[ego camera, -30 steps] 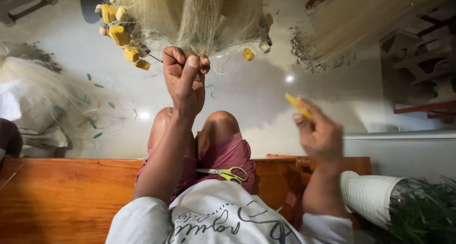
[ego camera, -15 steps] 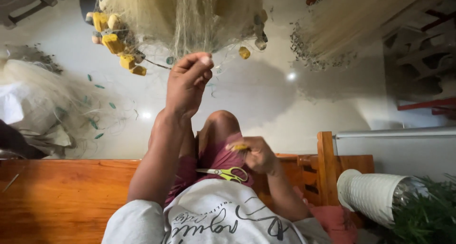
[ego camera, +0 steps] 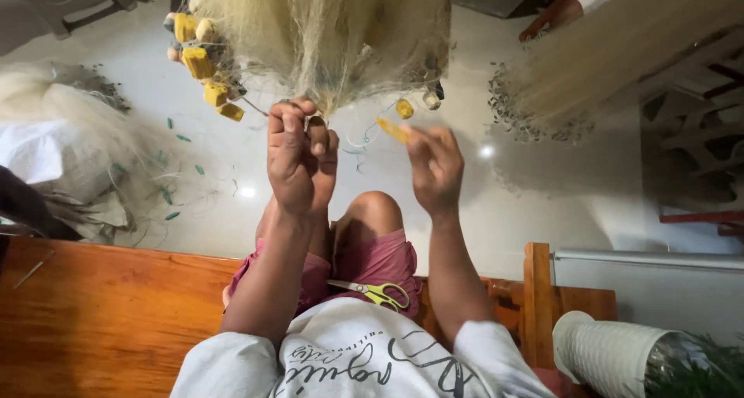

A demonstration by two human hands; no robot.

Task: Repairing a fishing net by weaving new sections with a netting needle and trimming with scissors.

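Fingers of your left hand (ego camera: 298,161) pinch the soft, light fishing net (ego camera: 333,34) at its gathered edge, while your right hand (ego camera: 435,165) grips a stiff yellow netting needle (ego camera: 393,129)

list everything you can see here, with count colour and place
fishing net: one, pale cream, hanging at top centre
floats: several, yellow, on the net's left edge
netting needle: one, yellow, in the right hand
second net: one, pale, top right
net heap: one, whitish, on the floor at left
scissors: one pair, yellow-green handles, on the lap
bench: one, orange-brown wood, under the person
white roll: one, bottom right beside green foliage
left hand: gripping the net's lower edge
right hand: raised beside it, pinching the needle
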